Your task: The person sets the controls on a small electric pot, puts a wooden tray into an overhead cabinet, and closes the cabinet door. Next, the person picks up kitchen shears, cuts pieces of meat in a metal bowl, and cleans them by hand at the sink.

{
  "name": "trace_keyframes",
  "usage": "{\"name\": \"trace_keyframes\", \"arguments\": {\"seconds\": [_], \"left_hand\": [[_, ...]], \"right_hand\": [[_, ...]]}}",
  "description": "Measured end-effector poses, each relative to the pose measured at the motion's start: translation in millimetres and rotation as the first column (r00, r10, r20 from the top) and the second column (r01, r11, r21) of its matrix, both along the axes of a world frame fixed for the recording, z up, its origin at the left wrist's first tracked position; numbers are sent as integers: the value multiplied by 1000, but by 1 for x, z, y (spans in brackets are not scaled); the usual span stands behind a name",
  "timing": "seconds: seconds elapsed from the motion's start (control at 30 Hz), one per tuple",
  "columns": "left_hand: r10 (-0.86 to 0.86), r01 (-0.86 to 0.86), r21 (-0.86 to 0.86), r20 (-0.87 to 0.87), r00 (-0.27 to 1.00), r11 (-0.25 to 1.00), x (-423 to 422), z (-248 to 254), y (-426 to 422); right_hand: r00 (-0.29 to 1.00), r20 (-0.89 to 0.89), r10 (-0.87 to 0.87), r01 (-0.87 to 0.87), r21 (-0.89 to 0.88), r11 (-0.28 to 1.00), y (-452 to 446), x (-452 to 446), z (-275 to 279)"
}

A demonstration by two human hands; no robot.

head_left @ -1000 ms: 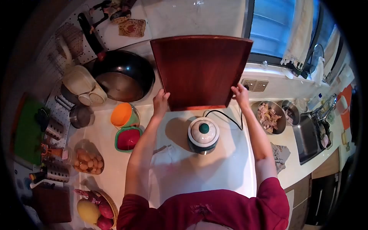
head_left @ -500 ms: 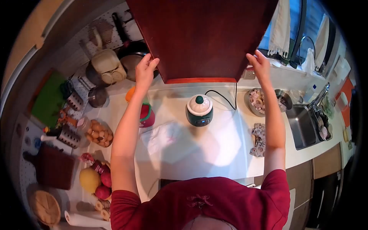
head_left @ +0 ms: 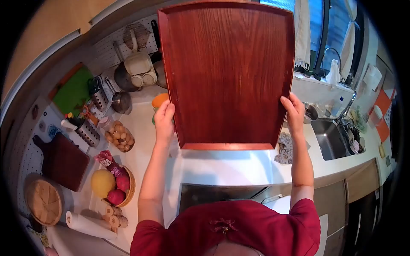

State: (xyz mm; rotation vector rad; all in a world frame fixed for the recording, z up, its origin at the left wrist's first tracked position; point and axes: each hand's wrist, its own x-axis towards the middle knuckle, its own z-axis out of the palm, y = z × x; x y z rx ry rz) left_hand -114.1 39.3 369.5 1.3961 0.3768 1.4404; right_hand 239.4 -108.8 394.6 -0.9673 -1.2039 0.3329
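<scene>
A large reddish-brown wooden tray [head_left: 228, 77] with a raised rim is held up in front of me, its inner face toward the camera. My left hand [head_left: 164, 119] is closed on its lower left edge, thumb on the rim. On the lower right edge, my right hand [head_left: 294, 112] grips in the same way. Behind the tray's left side an orange bowl [head_left: 159, 100] shows in part. A patterned grey cloth [head_left: 284, 149] lies on the counter beside my right hand.
On the left are a jar of eggs [head_left: 119, 136], a fruit basket [head_left: 131, 185], a paper roll [head_left: 89, 225], a dark cutting board [head_left: 66, 162] and utensil holders [head_left: 87, 133]. The sink [head_left: 329, 138] is at the right, with a metal bowl [head_left: 310, 113] nearby.
The tray was raised, then came nearer and lower, and now faces the camera more squarely. It now hides the white-lidded pot and its cord. Both hands stayed on the tray.
</scene>
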Motion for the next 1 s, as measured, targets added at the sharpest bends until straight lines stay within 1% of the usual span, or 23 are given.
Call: {"name": "trace_keyframes", "arguments": {"seconds": [0.03,0.1,0.13,0.17,0.23,0.27,0.33,0.37,0.43,0.47,0.5,0.53,0.57,0.6,0.67,0.7,0.73,0.77,0.83,0.87,0.9,0.97,1.0], "left_hand": [[-1,1,2,3,1000,1000,-8,-7,-15],[11,-9,-42,27,1000,999,-26,-26,-48],[66,-66,-48,2,998,997,-37,-34,-68],[67,-67,-56,-3,998,996,-51,-45,-87],[32,-40,-138,-60,998,990,-75,-67,-124],[26,-35,-155,-58,998,987,-86,-80,-143],[38,-70,-199,-159,987,977,-103,-102,-177],[33,-64,-208,-152,988,976,-106,-111,-193],[-30,3,-320,-80,996,947,-111,-127,-226],[-76,42,-345,-86,993,938,-115,-133,-241],[-80,44,-346,-91,993,937,-114,-132,-255],[-138,109,-376,-51,989,920,-112,-132,-271],[-198,177,-406,-9,980,897,-110,-131,-289],[-231,196,-436,-29,973,878,-107,-123,-308],[-276,245,-429,-9,961,869,-96,-122,-336],[-307,283,-420,11,952,862,-88,-121,-350],[-318,283,-405,-20,948,869,-81,-119,-364],[-328,285,-426,-29,944,859,-72,-118,-380],[-379,327,-410,-49,924,851,-48,-114,-413],[-397,345,-403,-53,916,848,-32,-117,-431],[-445,390,-400,-51,894,829,-13,-116,-456],[-566,500,-432,-30,824,751,26,-129,-501],[-630,560,-466,7,776,685,51,-125,-536]], "right_hand": [[1000,3,-1,1,2,1000,-13,-15,-3],[996,-51,-79,79,4,997,-42,-47,-16],[992,-66,-109,107,-28,994,-59,-59,-29],[992,-69,-108,106,-37,994,-75,-71,-44],[975,-161,-156,131,-157,979,-110,-94,-71],[974,-156,-163,136,-174,975,-130,-107,-81],[954,-224,-200,137,-268,954,-168,-129,-96],[960,-134,-246,202,-275,940,-182,-122,-119],[945,-222,-240,159,-329,931,-218,-133,-124],[943,-226,-245,161,-332,929,-235,-136,-125],[931,-249,-265,163,-365,916,-255,-143,-115],[917,-273,-289,165,-400,901,-275,-148,-112],[926,-275,-260,130,-414,901,-297,-141,-117],[928,-252,-274,154,-410,899,-317,-140,-119],[921,-233,-313,203,-398,894,-356,-131,-123],[915,-265,-303,194,-369,909,-375,-124,-131],[907,-299,-297,190,-339,921,-397,-120,-136],[890,-313,-330,220,-338,915,-421,-116,-138],[833,-353,-425,306,-345,887,-473,-118,-134],[805,-395,-443,328,-327,886,-504,-114,-136],[799,-385,-463,351,-326,878,-543,-98,-154],[705,-390,-592,482,-348,804,-616,-97,-144],[658,-381,-649,538,-365,760,-660,-91,-144]]}}
